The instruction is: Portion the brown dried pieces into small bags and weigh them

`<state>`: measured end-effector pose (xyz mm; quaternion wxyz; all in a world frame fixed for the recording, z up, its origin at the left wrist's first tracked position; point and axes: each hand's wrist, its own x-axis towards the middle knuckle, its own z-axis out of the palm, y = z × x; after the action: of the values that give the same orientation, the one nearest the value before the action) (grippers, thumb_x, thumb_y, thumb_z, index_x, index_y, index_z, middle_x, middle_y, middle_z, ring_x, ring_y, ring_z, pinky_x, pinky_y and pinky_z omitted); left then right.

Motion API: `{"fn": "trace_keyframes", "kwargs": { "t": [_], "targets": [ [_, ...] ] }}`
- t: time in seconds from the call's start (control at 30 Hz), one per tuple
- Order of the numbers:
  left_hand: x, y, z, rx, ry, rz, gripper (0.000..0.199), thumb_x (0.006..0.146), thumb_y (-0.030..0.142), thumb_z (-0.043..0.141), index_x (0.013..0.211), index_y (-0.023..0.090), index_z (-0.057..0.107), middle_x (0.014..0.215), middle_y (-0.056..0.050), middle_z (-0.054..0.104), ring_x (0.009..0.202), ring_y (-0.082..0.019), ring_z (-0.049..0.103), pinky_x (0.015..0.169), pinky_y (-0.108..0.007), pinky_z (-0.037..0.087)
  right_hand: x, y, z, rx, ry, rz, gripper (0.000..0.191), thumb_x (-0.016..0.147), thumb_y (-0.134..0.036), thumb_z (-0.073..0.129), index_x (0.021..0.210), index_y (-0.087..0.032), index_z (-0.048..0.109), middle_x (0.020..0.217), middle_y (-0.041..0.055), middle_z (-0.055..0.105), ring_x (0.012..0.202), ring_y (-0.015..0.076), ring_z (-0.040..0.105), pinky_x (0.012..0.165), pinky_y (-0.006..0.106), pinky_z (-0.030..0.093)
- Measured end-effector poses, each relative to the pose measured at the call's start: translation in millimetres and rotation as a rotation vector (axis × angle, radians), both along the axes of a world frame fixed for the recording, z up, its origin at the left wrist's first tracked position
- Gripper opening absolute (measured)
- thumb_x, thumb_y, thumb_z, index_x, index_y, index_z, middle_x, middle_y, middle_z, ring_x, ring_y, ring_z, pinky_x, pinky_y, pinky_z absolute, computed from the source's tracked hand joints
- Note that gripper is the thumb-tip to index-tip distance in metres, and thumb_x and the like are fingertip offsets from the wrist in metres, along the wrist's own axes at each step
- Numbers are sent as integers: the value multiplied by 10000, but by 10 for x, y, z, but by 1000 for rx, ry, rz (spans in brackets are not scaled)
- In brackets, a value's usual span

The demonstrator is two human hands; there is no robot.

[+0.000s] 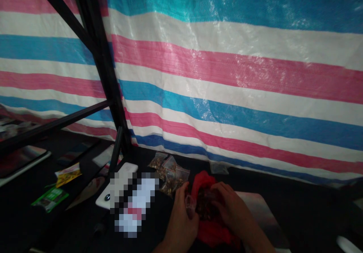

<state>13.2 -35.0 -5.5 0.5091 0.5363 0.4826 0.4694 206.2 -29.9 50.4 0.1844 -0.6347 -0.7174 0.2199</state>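
A red bag [210, 232] lies open at the lower middle of the head view, with small dark brown pieces [205, 205] inside. At its left side, my left hand [181, 221] is closed on a small clear plastic bag [190, 204]. My right hand [231, 207] reaches over the bag's right side, its fingers bent down among the dark pieces; its fingertips are hidden in shadow. Just behind my left hand are several clear zip bags [170, 173] filled with small brown pieces.
A white device [129, 169] and a blurred-out pale object lie left of my hands. Green [51, 199] and yellow [68, 174] packets are farther left. A flat pale panel [259, 211] lies right, beneath my right forearm. Black frame bars [102, 64] stand before striped sheeting [227, 67].
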Motion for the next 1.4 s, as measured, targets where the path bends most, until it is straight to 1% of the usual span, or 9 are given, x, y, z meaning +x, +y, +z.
{"fn": "trace_keyframes", "kwargs": {
  "t": [0.1,0.2,0.37,0.53,0.63,0.8,1.03,1.23,1.4],
  "targets": [
    [-7,40,50,-57,-87,-134,780,738,42,587,1486,147,391,1483,-153,537,1345,-261,536,1155,-401,393,5,-24,-25,-18,-30,1,405,793,-93,533,1160,-208,659,1180,84,671,1137,254,580,995,358,412],
    [-10,90,117,-46,-153,-226,672,784,107,616,1435,157,456,1415,-138,612,1283,-259,592,1096,-378,457,-16,-34,-21,-18,-58,13,375,808,-110,536,1140,-205,681,1170,88,678,1118,260,582,984,364,411],
    [-27,202,114,-49,-249,-181,503,724,115,668,1223,162,623,1178,-96,735,1068,-249,688,972,-356,524,-81,-23,-23,-21,-94,38,376,769,-88,546,1097,-197,694,1136,93,698,1092,274,588,951,385,402],
    [-28,236,99,-123,-317,-137,488,657,111,710,1138,162,643,1021,-60,751,962,-234,693,903,-349,532,-105,-61,-46,-26,-14,46,374,732,-81,553,1049,-225,690,1056,55,729,1041,254,623,911,372,398],
    [-11,214,113,-92,-317,-162,470,679,134,709,1142,165,631,1021,-57,746,948,-229,694,895,-349,532,-116,-83,-58,-64,80,57,332,763,-124,569,1043,-246,697,1028,29,748,1006,240,651,935,372,408],
    [-22,193,165,28,-179,-142,390,774,163,669,1160,177,613,1148,-72,725,1051,-225,678,976,-350,505,-114,-69,-45,-102,264,71,287,823,-168,554,1061,-238,699,1036,39,755,997,238,673,921,360,467],
    [-119,196,137,105,37,-115,369,966,352,535,1297,189,526,1243,-117,665,1115,-239,648,1008,-401,486,-66,-49,36,-114,564,123,277,916,-262,558,1168,-222,665,1182,61,726,1108,246,662,995,379,493],
    [-167,196,87,247,214,-15,260,935,378,590,1109,184,591,1148,-125,611,1078,-269,596,968,-435,483,-170,-64,114,-29,541,76,279,912,-279,599,1180,-246,669,1191,54,717,1142,243,641,1031,381,480],
    [-165,184,75,298,304,-131,123,935,279,607,1030,201,617,1081,-93,607,1026,-257,559,921,-406,467,-314,-124,152,63,435,99,316,886,-194,621,1188,-268,681,1207,52,673,1121,217,630,1008,343,491]
  ]
}}
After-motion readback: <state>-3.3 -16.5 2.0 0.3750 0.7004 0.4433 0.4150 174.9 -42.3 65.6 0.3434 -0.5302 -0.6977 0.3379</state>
